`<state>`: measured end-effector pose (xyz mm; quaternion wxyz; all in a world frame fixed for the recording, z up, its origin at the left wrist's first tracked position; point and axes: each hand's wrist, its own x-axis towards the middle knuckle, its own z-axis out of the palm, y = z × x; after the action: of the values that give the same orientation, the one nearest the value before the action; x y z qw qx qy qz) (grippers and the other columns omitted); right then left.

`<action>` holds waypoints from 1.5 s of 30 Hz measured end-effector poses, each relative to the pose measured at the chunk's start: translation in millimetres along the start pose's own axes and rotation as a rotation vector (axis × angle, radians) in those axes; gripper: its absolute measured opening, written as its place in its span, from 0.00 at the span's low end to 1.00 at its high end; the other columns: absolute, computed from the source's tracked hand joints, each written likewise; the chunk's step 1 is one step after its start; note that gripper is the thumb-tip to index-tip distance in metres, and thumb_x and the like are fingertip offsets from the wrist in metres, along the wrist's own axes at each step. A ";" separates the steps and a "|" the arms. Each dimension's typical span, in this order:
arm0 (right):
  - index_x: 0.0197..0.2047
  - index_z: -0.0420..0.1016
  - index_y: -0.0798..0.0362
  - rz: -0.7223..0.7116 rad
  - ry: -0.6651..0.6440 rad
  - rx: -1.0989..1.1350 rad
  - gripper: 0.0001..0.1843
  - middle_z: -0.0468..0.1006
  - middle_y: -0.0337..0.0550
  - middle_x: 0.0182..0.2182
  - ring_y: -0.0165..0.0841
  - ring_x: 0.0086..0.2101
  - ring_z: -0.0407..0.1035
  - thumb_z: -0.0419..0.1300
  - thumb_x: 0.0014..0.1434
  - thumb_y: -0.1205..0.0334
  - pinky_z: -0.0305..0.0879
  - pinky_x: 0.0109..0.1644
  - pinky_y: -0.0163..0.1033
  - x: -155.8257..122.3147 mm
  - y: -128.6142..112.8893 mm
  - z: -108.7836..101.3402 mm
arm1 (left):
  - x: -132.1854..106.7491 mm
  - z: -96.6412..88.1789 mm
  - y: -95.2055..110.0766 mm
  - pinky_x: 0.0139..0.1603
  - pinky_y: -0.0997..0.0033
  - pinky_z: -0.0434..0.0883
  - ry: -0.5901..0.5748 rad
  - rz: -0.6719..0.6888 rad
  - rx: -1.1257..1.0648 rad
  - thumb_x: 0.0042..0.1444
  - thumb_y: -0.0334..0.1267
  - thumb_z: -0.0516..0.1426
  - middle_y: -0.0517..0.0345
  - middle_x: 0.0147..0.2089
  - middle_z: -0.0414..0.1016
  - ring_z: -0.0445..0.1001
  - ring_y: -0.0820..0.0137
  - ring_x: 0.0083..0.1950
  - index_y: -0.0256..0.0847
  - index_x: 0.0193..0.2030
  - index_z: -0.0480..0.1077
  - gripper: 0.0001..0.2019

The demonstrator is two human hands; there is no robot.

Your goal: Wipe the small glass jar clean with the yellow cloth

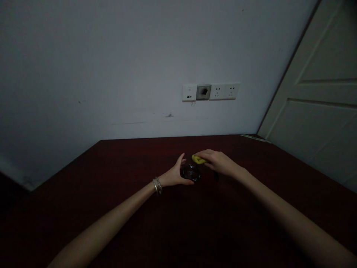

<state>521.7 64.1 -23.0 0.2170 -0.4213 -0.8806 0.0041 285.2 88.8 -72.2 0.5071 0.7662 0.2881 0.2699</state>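
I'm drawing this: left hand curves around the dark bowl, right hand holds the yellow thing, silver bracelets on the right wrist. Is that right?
Not quite: the head view shows the silver bracelets on the left wrist. The rest is right: the left hand curves around the dark bowl and the right hand holds the yellow thing.

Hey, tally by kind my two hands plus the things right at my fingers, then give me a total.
Hands: 2, left hand and right hand
Dark round dish: 1
Yellow object: 1
Total: 4
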 end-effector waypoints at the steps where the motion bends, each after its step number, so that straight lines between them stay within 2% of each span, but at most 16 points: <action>1: 0.55 0.69 0.49 -0.020 -0.013 -0.040 0.26 0.75 0.47 0.49 0.40 0.48 0.70 0.56 0.53 0.74 0.67 0.50 0.46 1.5 -0.9 0.9 | 0.2 -0.1 -1.1 0.67 0.46 0.46 -0.003 0.000 0.001 0.35 0.39 0.70 0.28 0.69 0.41 0.46 0.51 0.70 0.40 0.69 0.27 0.64; 8: 0.54 0.69 0.49 -0.087 -0.018 -0.137 0.22 0.77 0.48 0.47 0.40 0.45 0.72 0.56 0.56 0.71 0.70 0.46 0.44 11.8 -0.5 11.1 | 0.7 1.0 -7.1 0.67 0.44 0.48 -0.014 0.039 -0.001 0.33 0.36 0.70 0.31 0.69 0.43 0.48 0.50 0.70 0.42 0.69 0.27 0.65; 12: 0.53 0.70 0.50 -0.121 -0.075 -0.195 0.20 0.77 0.49 0.47 0.41 0.45 0.72 0.56 0.58 0.70 0.70 0.45 0.45 14.7 -3.3 12.4 | 2.9 0.5 -8.5 0.67 0.44 0.47 -0.009 0.034 -0.074 0.33 0.35 0.70 0.32 0.68 0.47 0.50 0.52 0.69 0.42 0.70 0.29 0.65; 18: 0.54 0.69 0.48 -0.153 -0.062 -0.218 0.19 0.76 0.48 0.48 0.39 0.45 0.72 0.55 0.60 0.69 0.70 0.44 0.43 15.0 -4.8 17.5 | 4.9 1.0 -11.4 0.67 0.46 0.48 -0.005 0.027 -0.150 0.34 0.35 0.70 0.35 0.68 0.51 0.52 0.53 0.69 0.43 0.70 0.31 0.63; 28: 0.57 0.68 0.48 -0.184 -0.015 -0.200 0.22 0.75 0.50 0.50 0.40 0.46 0.71 0.54 0.60 0.70 0.70 0.45 0.46 14.2 -1.0 32.1 | 1.8 4.5 -6.5 0.67 0.48 0.50 -0.026 0.010 -0.087 0.35 0.35 0.70 0.36 0.67 0.54 0.54 0.54 0.68 0.41 0.69 0.29 0.63; 31: 0.57 0.68 0.48 -0.195 0.000 -0.199 0.22 0.75 0.50 0.50 0.40 0.46 0.70 0.54 0.60 0.70 0.70 0.46 0.47 14.3 -3.8 33.0 | 1.3 7.4 -8.5 0.67 0.49 0.51 0.007 0.019 -0.029 0.34 0.37 0.70 0.36 0.68 0.53 0.53 0.54 0.68 0.41 0.70 0.30 0.64; 34: 0.56 0.68 0.49 -0.187 0.014 -0.206 0.22 0.75 0.52 0.51 0.41 0.46 0.70 0.56 0.59 0.71 0.70 0.46 0.48 14.3 -8.5 32.6 | 1.0 9.7 -9.6 0.66 0.49 0.54 0.055 0.018 0.035 0.33 0.39 0.71 0.37 0.67 0.54 0.55 0.52 0.67 0.41 0.70 0.32 0.63; 38: 0.56 0.68 0.49 -0.161 0.000 -0.211 0.23 0.75 0.51 0.51 0.41 0.47 0.69 0.55 0.58 0.72 0.70 0.48 0.48 14.4 -12.6 32.1 | -0.5 10.8 -6.1 0.63 0.47 0.56 0.082 -0.048 0.123 0.34 0.41 0.70 0.37 0.64 0.60 0.59 0.50 0.65 0.40 0.70 0.36 0.61; 45: 0.55 0.71 0.48 -0.006 -0.082 -0.058 0.24 0.75 0.47 0.50 0.40 0.48 0.70 0.53 0.57 0.74 0.69 0.50 0.46 15.0 -12.0 28.8 | -2.0 12.3 -2.7 0.62 0.48 0.59 0.101 -0.094 0.197 0.35 0.43 0.69 0.36 0.63 0.62 0.61 0.48 0.64 0.39 0.70 0.36 0.60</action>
<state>493.5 72.6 -41.1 0.1686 -0.4241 -0.8898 -0.0049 292.1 80.6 -79.2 0.4262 0.7834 0.3738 0.2546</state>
